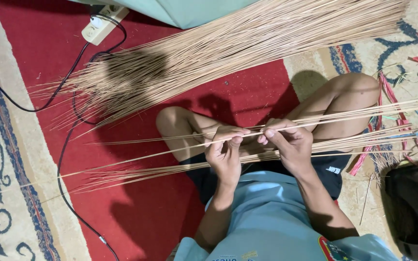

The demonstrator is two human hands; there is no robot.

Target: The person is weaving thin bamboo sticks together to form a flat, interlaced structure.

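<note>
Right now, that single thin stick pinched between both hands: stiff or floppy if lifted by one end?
Probably springy: the thin stick is very long and slender, running past the left hand and right hand. Likely very light. It may snap if bent sharply.

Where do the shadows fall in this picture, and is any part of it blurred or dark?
In the head view, light from above casts hard shadows of the person onto the red carpet and a dark patch on the large pile of thin tan sticks. The left hand and right hand are sharp. The lower right corner is dark and unclear.
</note>
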